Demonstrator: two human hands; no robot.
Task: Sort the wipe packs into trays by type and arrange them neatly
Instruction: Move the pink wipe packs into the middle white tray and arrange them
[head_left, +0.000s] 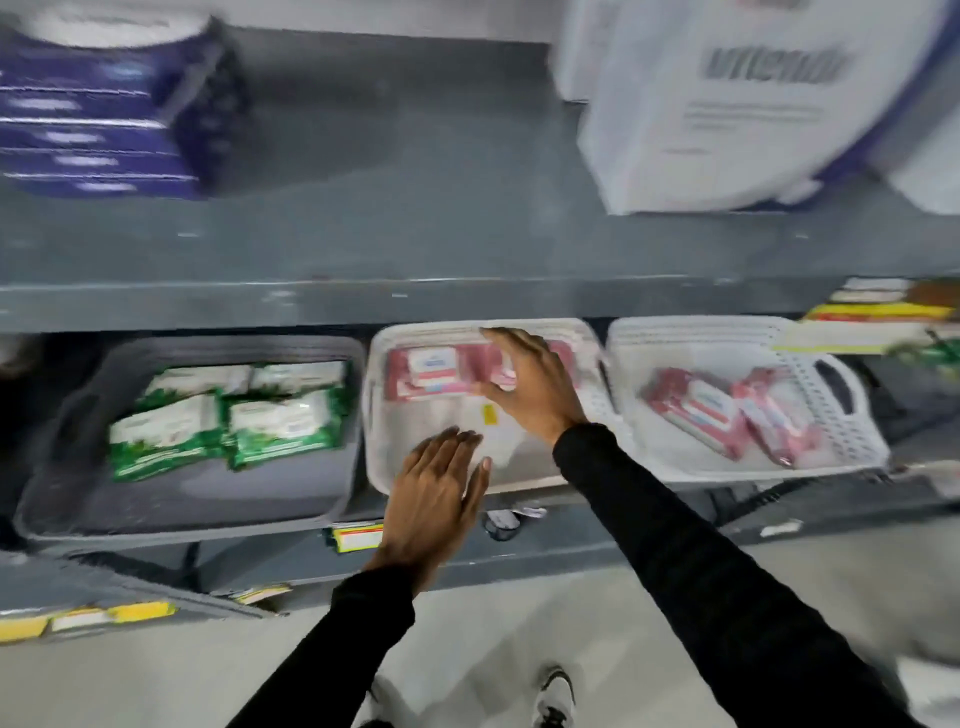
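Note:
Three trays sit side by side on a low shelf. The grey tray (62, 499) on the left holds several green wipe packs (223, 415). In the middle white tray (379, 467), pink wipe packs (431, 371) lie at the back. Two more pink packs (727, 410) lie slanted in the right white basket (852, 441). My right hand (535, 387) is spread over the pink packs in the middle tray, fingers apart, touching or just above them. My left hand (436, 499) hovers flat at that tray's front rim, holding nothing.
The grey upper shelf (363, 301) overhangs the trays. On it stand dark blue boxes (98, 124) at left and large white packages (753, 114) at right. Yellow price labels (358, 538) line the shelf edges. Pale floor and my shoes (556, 696) lie below.

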